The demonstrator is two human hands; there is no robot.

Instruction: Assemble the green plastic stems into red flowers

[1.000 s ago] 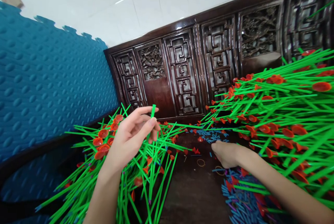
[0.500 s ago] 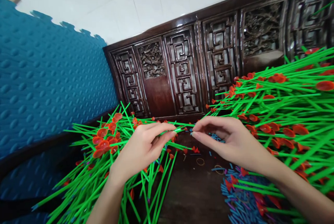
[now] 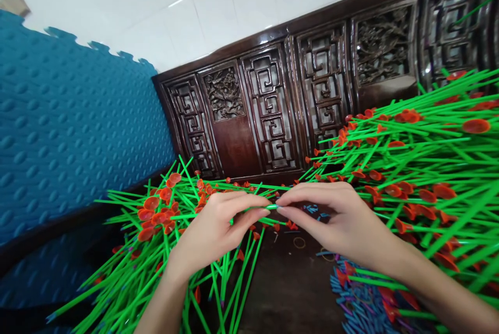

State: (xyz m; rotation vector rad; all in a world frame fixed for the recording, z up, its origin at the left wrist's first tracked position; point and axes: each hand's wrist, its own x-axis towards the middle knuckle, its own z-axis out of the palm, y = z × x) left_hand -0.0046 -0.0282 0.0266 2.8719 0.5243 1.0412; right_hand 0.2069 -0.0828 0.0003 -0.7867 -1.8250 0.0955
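My left hand (image 3: 220, 230) pinches a thin green plastic stick (image 3: 273, 207) near its end, between thumb and fingertips. Facing it, my right hand (image 3: 343, 219) has thumb and fingers closed on a small blue tube piece (image 3: 278, 206) at the stick's tip. The fingertips of both hands almost meet; how far the piece sits over the stick is hidden. Under and around my left hand lies a heap of green sticks with red-orange cups (image 3: 151, 202). Below my right wrist is a pile of short blue and purple pieces (image 3: 360, 297).
A larger heap of green sticks (image 3: 440, 168) with red-orange cups fills the right. Behind stands a dark carved wooden backrest (image 3: 236, 144); a blue foam mat (image 3: 78, 131) rises at left. A rubber band (image 3: 299, 243) lies on the dark wooden surface (image 3: 288, 292).
My right hand has moved left, bringing the small blue piece to the end of the green stick. My left hand has shifted slightly right, and the gap between the fingertips has closed.
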